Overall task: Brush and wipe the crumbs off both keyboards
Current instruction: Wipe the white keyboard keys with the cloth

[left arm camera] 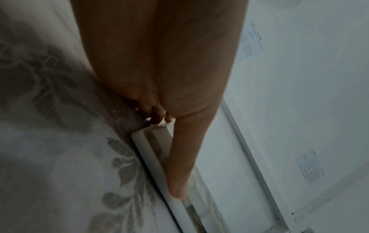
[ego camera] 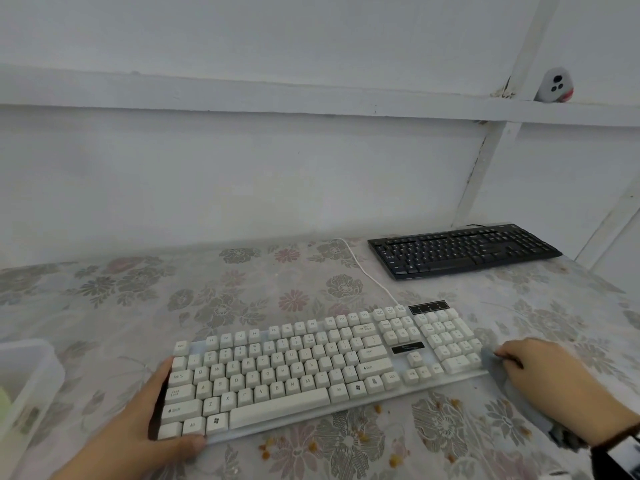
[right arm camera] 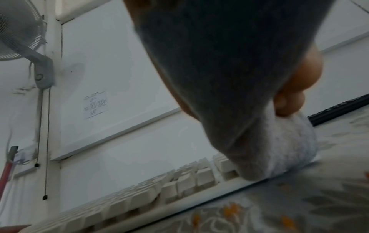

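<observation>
1. Left hand point(ego camera: 152, 420), nearest my camera: clamped on the left end of the white keyboard point(ego camera: 311, 368), thumb along its front edge, fingers round the side.
2. Right hand point(ego camera: 550, 375): fingers curled round a grey cloth point(ego camera: 491, 358), pressed against the white keyboard's right end beside the number pad.
3. White keyboard: lies on the table point(ego camera: 104, 306) between my two hands; I see no crumbs on its keys from the head view, so I judge it largely cleaned, with the wiping step in hand.
4. Crumbs point(ego camera: 394, 459): many orange bits are scattered on the table just in front of the white keyboard; too many to count surely.
5. Black keyboard point(ego camera: 464, 251): well apart at the far right by the wall, no hand on it; whether it carries crumbs is too small to tell.
6. Count: two keyboards, one cloth, one clear plastic box point(ego camera: 24, 379) at the left edge. No brush is in view.
</observation>
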The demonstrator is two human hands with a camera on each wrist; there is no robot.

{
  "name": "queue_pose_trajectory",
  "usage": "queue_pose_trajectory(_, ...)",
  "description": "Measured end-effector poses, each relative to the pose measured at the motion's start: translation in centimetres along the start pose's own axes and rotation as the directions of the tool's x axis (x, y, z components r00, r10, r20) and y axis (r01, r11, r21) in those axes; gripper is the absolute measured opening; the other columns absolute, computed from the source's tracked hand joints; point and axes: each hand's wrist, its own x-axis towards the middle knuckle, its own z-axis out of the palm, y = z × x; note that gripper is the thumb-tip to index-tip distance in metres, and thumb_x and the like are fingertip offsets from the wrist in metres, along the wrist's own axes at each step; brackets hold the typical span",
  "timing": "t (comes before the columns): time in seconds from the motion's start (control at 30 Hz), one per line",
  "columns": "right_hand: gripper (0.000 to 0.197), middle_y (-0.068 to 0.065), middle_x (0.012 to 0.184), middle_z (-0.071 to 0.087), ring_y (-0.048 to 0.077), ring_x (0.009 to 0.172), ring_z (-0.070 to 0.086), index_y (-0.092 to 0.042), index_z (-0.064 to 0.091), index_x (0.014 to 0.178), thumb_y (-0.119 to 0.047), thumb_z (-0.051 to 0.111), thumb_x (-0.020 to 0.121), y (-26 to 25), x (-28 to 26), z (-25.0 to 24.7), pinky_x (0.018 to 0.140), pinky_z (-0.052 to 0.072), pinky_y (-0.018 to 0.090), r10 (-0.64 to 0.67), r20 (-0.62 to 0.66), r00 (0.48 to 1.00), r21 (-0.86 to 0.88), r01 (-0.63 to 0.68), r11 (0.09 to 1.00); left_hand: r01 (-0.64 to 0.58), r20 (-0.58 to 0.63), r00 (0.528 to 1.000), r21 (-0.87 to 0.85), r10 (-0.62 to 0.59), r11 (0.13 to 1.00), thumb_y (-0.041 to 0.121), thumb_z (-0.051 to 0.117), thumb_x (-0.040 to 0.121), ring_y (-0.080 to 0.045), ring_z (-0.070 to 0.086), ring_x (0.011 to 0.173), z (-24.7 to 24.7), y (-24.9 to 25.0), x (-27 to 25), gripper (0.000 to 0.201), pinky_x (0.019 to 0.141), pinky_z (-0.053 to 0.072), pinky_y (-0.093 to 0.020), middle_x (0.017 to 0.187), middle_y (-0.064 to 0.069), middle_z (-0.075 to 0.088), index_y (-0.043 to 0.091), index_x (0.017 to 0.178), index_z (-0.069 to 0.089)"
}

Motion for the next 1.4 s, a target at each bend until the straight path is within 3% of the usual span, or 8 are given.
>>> queue_pose_trajectory(0.17, 0.023, -0.002, 0.082, 0.066, 0.01, 0.072, 0.059, -0.017, 0.06, 0.076, -0.023, 0.045, 0.092, -2.4, -0.7, -0.5, 0.052, 0.034, 0.018, 0.017, 0.089, 0.996, -0.096, -0.009, 0.995, 0.026, 0.001, 1.0, -0.017, -0.026, 1.0, 0.068, 0.082, 0.007, 0.024, 0.055, 0.093, 0.0, 0.2, -0.1, 0.117, 0.074, 0.042, -0.011, 0.097, 0.054, 0.052, 0.056, 0.112, 0.033)
queue_pose_trajectory(0.43, 0.024, -0.006, 0.086, 0.056, 0.012, 0.08, 0.058, -0.023, 0.057, 0.075, -0.033, 0.046, 0.093, -5.8, -2.0, -0.4, 0.065, 0.044, 0.022, -0.099, 0.079, 0.992, -0.045, 0.103, 0.994, 0.034, -0.015, 0.999, 0.0, -0.034, 0.999, 0.071, 0.079, 0.006, 0.028, 0.053, 0.09, -0.2, 0.2, -0.1, 0.117, 0.075, 0.04, -0.011, 0.096, 0.057, 0.049, 0.058, 0.112, 0.031)
queue_pose_trajectory(0.67, 0.037, -0.004, 0.084, 0.045, 0.018, 0.074, 0.048, -0.023, 0.035, 0.063, -0.039, 0.044, 0.095, -8.8, -3.0, -0.6, 0.047, 0.025, 0.019, -0.127, 0.066, 0.99, -0.15, 0.136, 0.979, 0.028, 0.001, 1.0, -0.033, -0.028, 0.999, 0.065, 0.085, 0.011, 0.022, 0.056, 0.095, -0.3, -0.6, -0.1, 0.116, 0.076, 0.043, -0.012, 0.099, 0.052, 0.053, 0.057, 0.114, 0.032)
queue_pose_trajectory(0.8, 0.024, -0.006, 0.089, 0.048, 0.015, 0.079, 0.05, -0.025, 0.047, 0.074, -0.035, 0.045, 0.096, -9.8, -3.7, -1.0, 0.052, 0.031, 0.02, -0.184, 0.066, 0.981, -0.057, 0.188, 0.98, 0.033, 0.028, 0.999, -0.056, -0.032, 0.998, 0.064, 0.086, 0.012, 0.02, 0.057, 0.096, -0.4, -0.8, 0.0, 0.116, 0.078, 0.045, -0.014, 0.101, 0.049, 0.055, 0.056, 0.115, 0.033)
queue_pose_trajectory(0.93, 0.022, -0.007, 0.097, 0.052, 0.011, 0.087, 0.054, -0.024, 0.057, 0.085, -0.035, 0.043, 0.097, -12.9, -4.7, -0.9, 0.075, 0.045, 0.021, -0.31, 0.073, 0.948, 0.092, 0.303, 0.948, 0.036, 0.022, 0.999, -0.04, -0.035, 0.999, 0.063, 0.087, 0.017, 0.012, 0.06, 0.102, -0.5, -1.2, -0.1, 0.114, 0.089, 0.047, -0.026, 0.111, 0.043, 0.056, 0.06, 0.117, 0.033)
queue_pose_trajectory(1.1, 0.025, -0.002, 0.097, 0.054, 0.018, 0.091, 0.055, -0.017, 0.062, 0.087, -0.032, 0.045, 0.096, -17.1, -5.7, -0.8, 0.074, 0.042, 0.026, -0.415, 0.106, 0.903, 0.157, 0.397, 0.904, 0.021, 0.016, 1.0, -0.042, -0.02, 0.999, 0.066, 0.084, 0.014, 0.02, 0.057, 0.097, -0.3, -0.7, -0.3, 0.112, 0.078, 0.045, -0.015, 0.103, 0.051, 0.053, 0.059, 0.113, 0.032)
queue_pose_trajectory(1.33, 0.025, 0.003, 0.109, 0.059, 0.022, 0.106, 0.053, -0.02, 0.068, 0.109, -0.029, 0.051, 0.093, -21.5, -7.2, -1.8, 0.091, 0.041, 0.033, -0.636, 0.223, 0.738, 0.315, 0.563, 0.764, -0.02, 0.02, 1.0, -0.037, 0.021, 0.999, 0.047, 0.086, 0.04, 0.014, 0.055, 0.108, -0.5, -1.1, -0.4, 0.101, 0.084, 0.045, -0.016, 0.116, 0.045, 0.052, 0.059, 0.123, 0.03)
queue_pose_trajectory(1.4, 0.024, -0.001, 0.107, 0.057, 0.02, 0.107, 0.052, -0.023, 0.067, 0.11, -0.031, 0.052, 0.093, -21.1, -7.6, -2.4, 0.092, 0.041, 0.031, -0.651, 0.218, 0.727, 0.355, 0.562, 0.747, -0.007, 0.02, 1.0, -0.037, 0.008, 0.999, 0.051, 0.086, 0.038, 0.017, 0.055, 0.106, -0.5, -1.1, -0.3, 0.101, 0.082, 0.045, -0.013, 0.113, 0.047, 0.052, 0.06, 0.121, 0.029)
